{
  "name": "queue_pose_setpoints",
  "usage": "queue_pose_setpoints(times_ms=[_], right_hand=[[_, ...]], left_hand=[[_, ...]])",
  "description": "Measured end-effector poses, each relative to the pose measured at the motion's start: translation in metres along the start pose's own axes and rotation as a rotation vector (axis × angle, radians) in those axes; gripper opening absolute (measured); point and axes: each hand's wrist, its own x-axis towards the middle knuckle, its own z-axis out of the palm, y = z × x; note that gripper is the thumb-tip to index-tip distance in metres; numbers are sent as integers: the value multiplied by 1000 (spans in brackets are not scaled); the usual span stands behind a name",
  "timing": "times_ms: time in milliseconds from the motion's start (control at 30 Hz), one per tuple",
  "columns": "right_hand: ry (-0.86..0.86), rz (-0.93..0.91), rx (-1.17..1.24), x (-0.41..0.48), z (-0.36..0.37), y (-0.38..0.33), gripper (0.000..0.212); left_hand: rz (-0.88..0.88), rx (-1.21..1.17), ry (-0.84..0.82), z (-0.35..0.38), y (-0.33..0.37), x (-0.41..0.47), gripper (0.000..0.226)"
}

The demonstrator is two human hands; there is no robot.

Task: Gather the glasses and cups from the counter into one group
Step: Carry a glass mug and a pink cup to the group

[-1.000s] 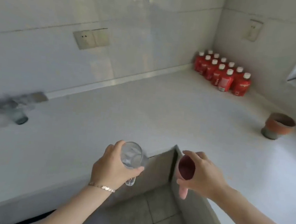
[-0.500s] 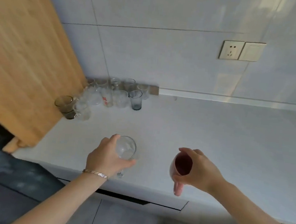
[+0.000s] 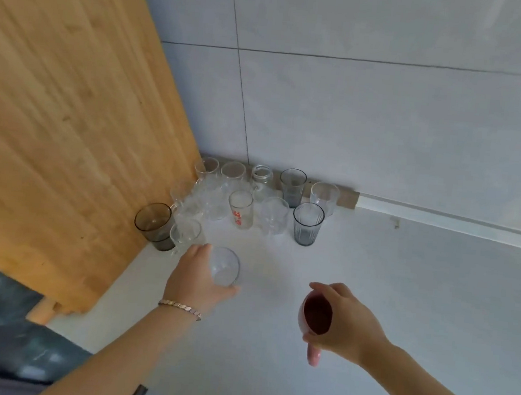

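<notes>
So we've got both hands full over the white counter [image 3: 401, 306]: our left hand [image 3: 195, 278] is wrapped around a clear round glass [image 3: 224, 267], fingers curled on its left side, and our right hand [image 3: 347, 323] is clamped on a small pink cup with a dark inside [image 3: 316, 317], its stubby pink handle poking down below the palm. The two hands are apart, the glass one farther left and a bit farther away from us. The cluster of clear and smoky glasses [image 3: 239, 201] sits in the far left corner, tucked against the grey tiled wall [image 3: 356, 111] and the wooden panel [image 3: 69, 115]. A brown tinted tumbler [image 3: 154, 225] is at its near left edge, a grey ribbed tumbler [image 3: 307, 223] on the right, and a clear glass with red print [image 3: 241, 209] in the middle. Our clear glass is just near of the cluster, not touching it; the pink cup is well apart to the right. There's a thin metal bracelet [image 3: 180, 306] on the left wrist.
</notes>
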Motion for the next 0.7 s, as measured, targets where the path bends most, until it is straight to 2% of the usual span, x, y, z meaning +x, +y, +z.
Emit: queue_pose_setpoints(times_ms=[267,467,600,700], right_hand=[[35,48,7,64,7,-29,87],[117,181,62,78,27,-51,87],[144,271,66,85,41,-68,96],[164,324,69,95,52,-80,101]], left_hand=[[118,160,-184,14,-8,108,74],[204,260,-312,26,-19,152,76],[263,324,-352,34,-32,159,74],[323,325,-321,41,-40,160,70]])
